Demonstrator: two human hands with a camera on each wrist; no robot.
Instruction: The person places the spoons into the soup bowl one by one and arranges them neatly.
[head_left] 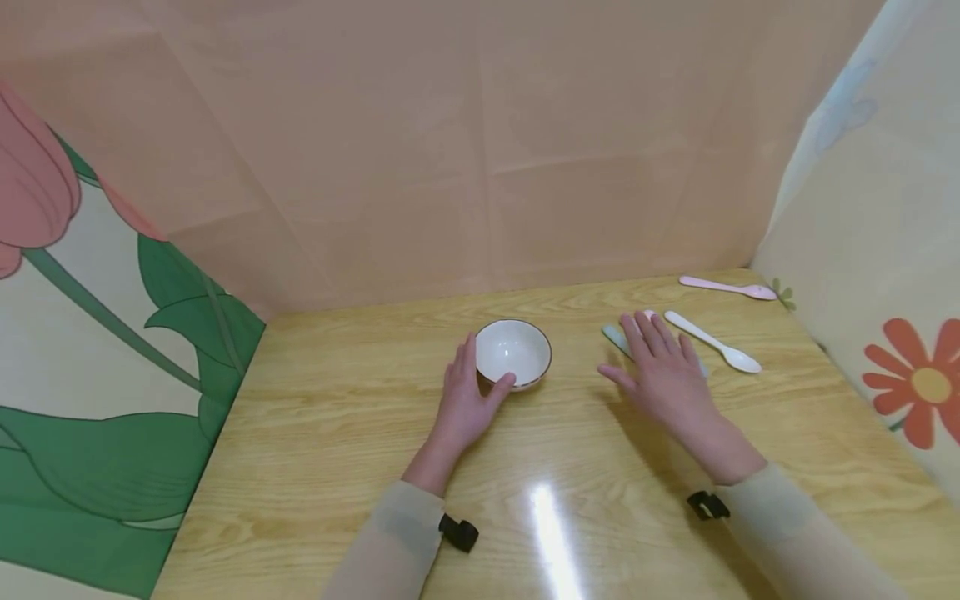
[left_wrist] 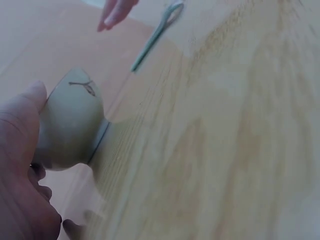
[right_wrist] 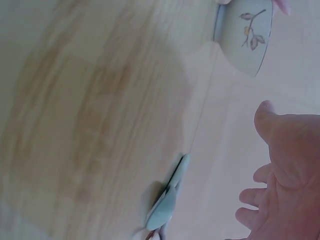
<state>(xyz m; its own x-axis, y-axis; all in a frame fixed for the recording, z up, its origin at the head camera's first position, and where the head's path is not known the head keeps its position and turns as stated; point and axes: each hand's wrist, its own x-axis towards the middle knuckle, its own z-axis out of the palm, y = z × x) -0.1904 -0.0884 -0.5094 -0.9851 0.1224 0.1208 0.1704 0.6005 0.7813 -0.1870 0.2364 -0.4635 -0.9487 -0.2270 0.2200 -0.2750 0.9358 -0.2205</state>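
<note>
A small white bowl [head_left: 514, 350] with a brown rim stands upright on the wooden table. My left hand [head_left: 467, 403] holds it from the left, thumb at the near rim and fingers along the side. In the right wrist view, the outside of the bowl [right_wrist: 247, 36] shows a leafy twig pattern. My right hand [head_left: 667, 382] hovers with spread fingers over a pale green spoon [head_left: 617, 340], hiding much of it. That spoon [right_wrist: 162, 210] lies below the palm in the right wrist view, and nothing is in the hand. A pink tip [head_left: 649, 314] shows just past the fingers.
Right of my right hand lies a white spoon [head_left: 712, 342]. A pink spoon [head_left: 727, 287] lies at the table's far right corner. A plain pinkish backdrop [head_left: 480, 167] rises behind the table [head_left: 322, 450], with flower-printed sheets at both sides.
</note>
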